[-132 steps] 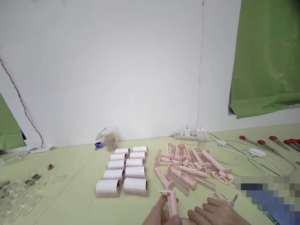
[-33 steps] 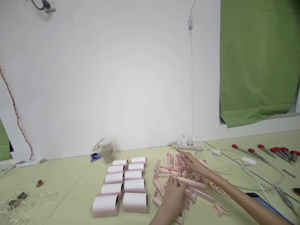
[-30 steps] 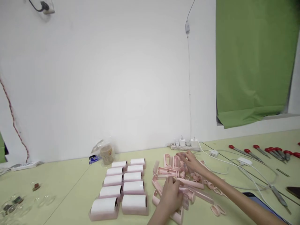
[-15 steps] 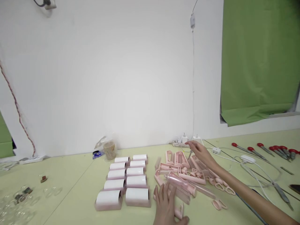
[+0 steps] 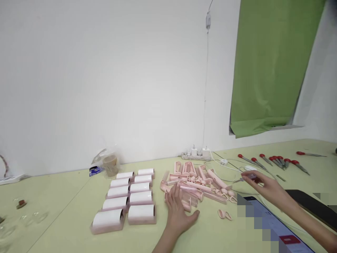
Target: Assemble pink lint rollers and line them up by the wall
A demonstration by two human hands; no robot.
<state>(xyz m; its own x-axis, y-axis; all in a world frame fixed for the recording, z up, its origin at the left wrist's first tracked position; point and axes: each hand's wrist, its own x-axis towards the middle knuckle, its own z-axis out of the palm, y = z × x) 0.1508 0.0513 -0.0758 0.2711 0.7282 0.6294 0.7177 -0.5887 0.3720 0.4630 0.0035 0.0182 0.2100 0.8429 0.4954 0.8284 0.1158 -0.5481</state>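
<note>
Head view: from where I stand, a white wall (image 5: 131, 88) backs the pale tabletop (image 5: 73, 219), with a green curtain (image 5: 265, 70) hanging at right. Ten white rolls (image 5: 140, 212) stand in two columns, left of a jumbled heap of pink parts (image 5: 199, 186). Near the tabletop's right edge lies a screen (image 5: 275, 219), partly blurred out. Over the heap's near edge, the left hand (image 5: 177, 212) is palm down, fingers spread, gripping nothing that I can see. Above the cables (image 5: 231, 167), the right hand (image 5: 265, 188) has its fingers closed around a slim tool (image 5: 237, 181).
</note>
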